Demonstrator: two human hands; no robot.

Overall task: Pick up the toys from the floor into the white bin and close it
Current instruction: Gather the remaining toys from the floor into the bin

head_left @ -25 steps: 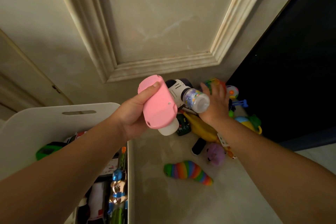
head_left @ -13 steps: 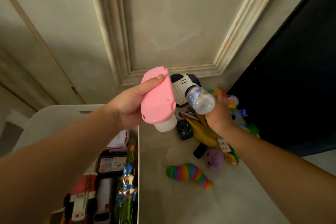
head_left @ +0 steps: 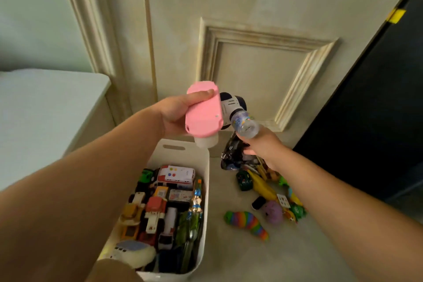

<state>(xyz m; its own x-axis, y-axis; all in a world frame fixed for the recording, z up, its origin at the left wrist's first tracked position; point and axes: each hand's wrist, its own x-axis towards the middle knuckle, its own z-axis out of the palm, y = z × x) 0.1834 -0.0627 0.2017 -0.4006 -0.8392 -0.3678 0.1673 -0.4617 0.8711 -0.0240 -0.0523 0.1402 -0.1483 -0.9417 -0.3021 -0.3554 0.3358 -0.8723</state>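
Left hand is up over the far end of the white bin, fingers wrapped round a pink toy, thumb lying along its top edge. A white cup-like piece sticks out under the pink toy, & a black-and-white toy shows just behind it; can't tell what holds that one.

Right hand is beside the left, to the right & above the floor, fingers curled round a clear bottle w/ coloured bits inside, base end twd the camera. A dark shiny bag-like thing hangs right under the same hand, fingertips touching it; unclear if it's gripped.

The bin stands on the floor, top open, packed w/ toys: a white bus w/ coloured dots, a red-and-white truck, other vehicles, a gold-and-blue figure along the right wall, a white plush at the near end.

Toys on the floor to the right of the bin, apart from it: rainbow slug nearest, purple plush just beyond, a yellow banana-shaped toy, a dark green toy, plus small green & yellow bits under the right forearm.

Bkgd: cream panelled door, dark panel to the right, pale flat surface to the left.
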